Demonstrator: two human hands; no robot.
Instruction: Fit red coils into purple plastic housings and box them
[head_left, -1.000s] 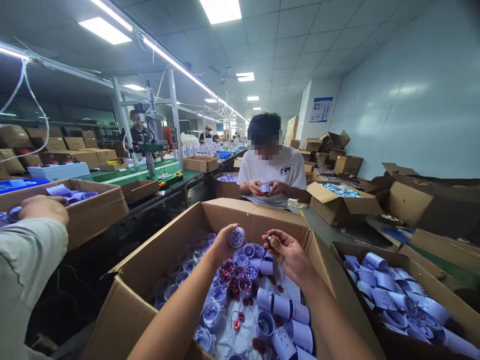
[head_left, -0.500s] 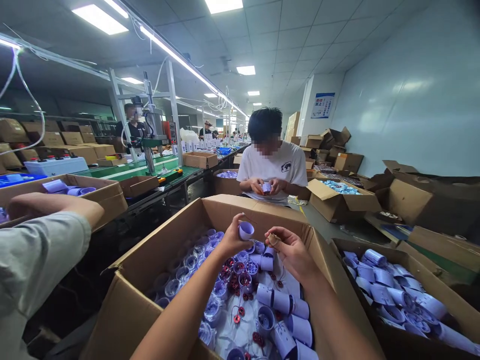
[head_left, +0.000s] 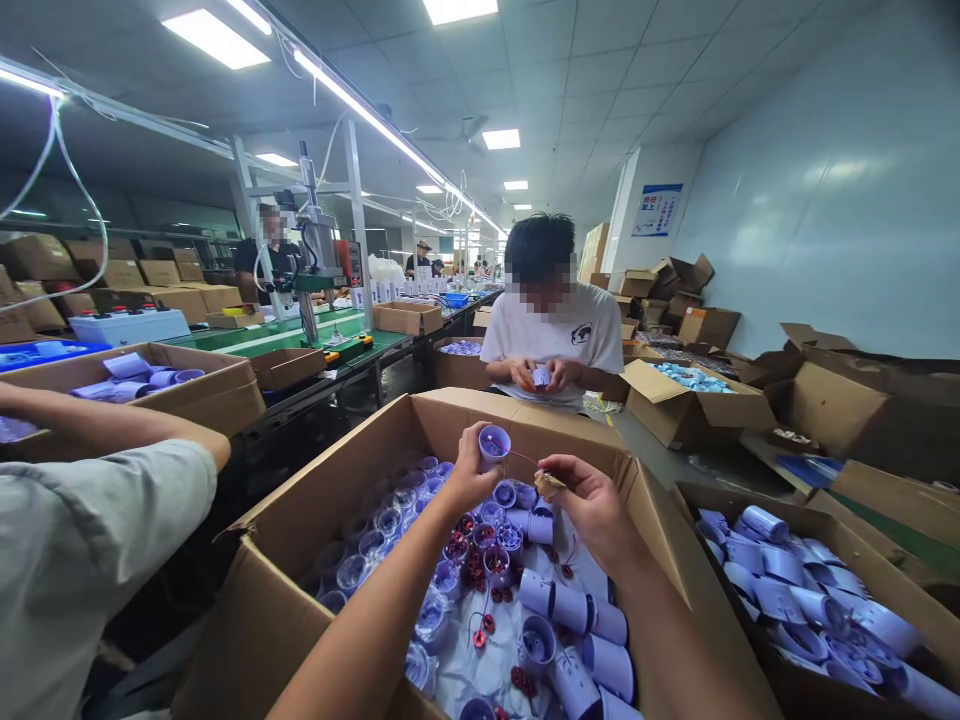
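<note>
My left hand (head_left: 469, 472) is closed around a purple plastic cup-shaped housing (head_left: 493, 446), its open mouth tilted towards me. Between the fingertips of my right hand (head_left: 589, 492) is a small tan piece (head_left: 549, 484), partly covered, so its exact kind is unclear. A thin red wire (head_left: 524, 458) stretches between the housing and my right fingers. Both hands are above a large cardboard box (head_left: 300, 612). Inside it are several purple housings (head_left: 606, 664), some wrapped in clear film, and small red round parts with wires (head_left: 480, 636) lying on white sheeting.
A second box of purple housings (head_left: 780, 565) stands at the right, another box (head_left: 225, 395) at the left. A co-worker in a white shirt (head_left: 551, 335) faces me, handling a small part. At the left, another person's arm (head_left: 172, 415) reaches across. A press machine (head_left: 319, 260) stands behind.
My left hand has turned the housing's mouth more towards me. A red wire now shows taut between it and my right hand. The view has shifted slightly left.
</note>
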